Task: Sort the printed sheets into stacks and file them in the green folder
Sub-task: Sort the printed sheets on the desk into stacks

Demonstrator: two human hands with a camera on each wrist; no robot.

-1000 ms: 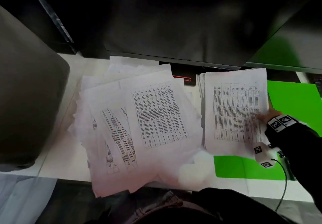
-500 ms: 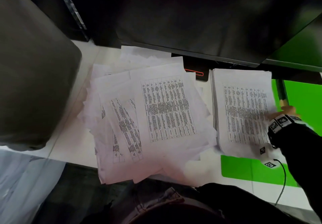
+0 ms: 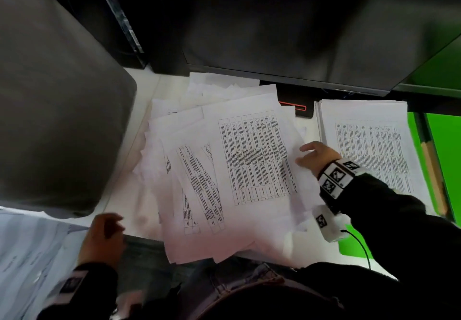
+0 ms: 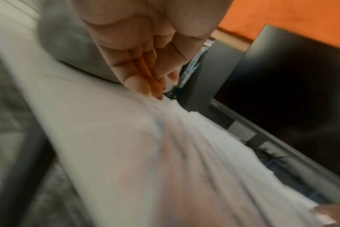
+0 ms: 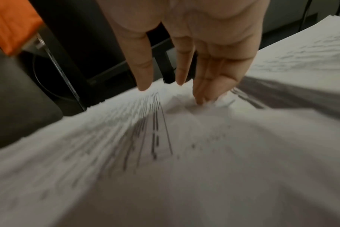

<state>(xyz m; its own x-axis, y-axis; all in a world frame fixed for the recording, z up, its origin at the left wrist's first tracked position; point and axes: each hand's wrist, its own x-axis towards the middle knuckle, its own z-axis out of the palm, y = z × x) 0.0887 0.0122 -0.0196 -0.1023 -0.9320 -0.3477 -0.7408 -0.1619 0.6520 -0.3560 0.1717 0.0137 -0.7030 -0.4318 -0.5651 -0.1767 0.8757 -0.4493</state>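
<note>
Head view: my right hand (image 3: 315,156) lies on the right edge of the loose pile of printed sheets (image 3: 224,170), fingers straight and spread, gripping nothing; the right wrist view (image 5: 202,50) shows the fingertips (image 5: 201,98) touching paper where a sheet crumples a little. My left hand (image 3: 103,240) is at the near edge of the white table (image 3: 129,195), blurred; in the left wrist view (image 4: 144,46) its fingers point out straight and together, holding nothing, though whether they touch the sheets there I cannot tell. The pile is fanned and skewed, thin white paper with dense black tables too small to read, its near corners overhanging the table. A squared-up stack (image 3: 369,145) sits to the right on the green folder (image 3: 444,150), which is smooth, bright, and mostly hidden under the stack and my dark sleeve (image 3: 389,220). A black monitor (image 3: 274,33) cuts off the far sheets. A grey rounded bulk (image 3: 55,120) fills the left; what it is I cannot make out.
</note>
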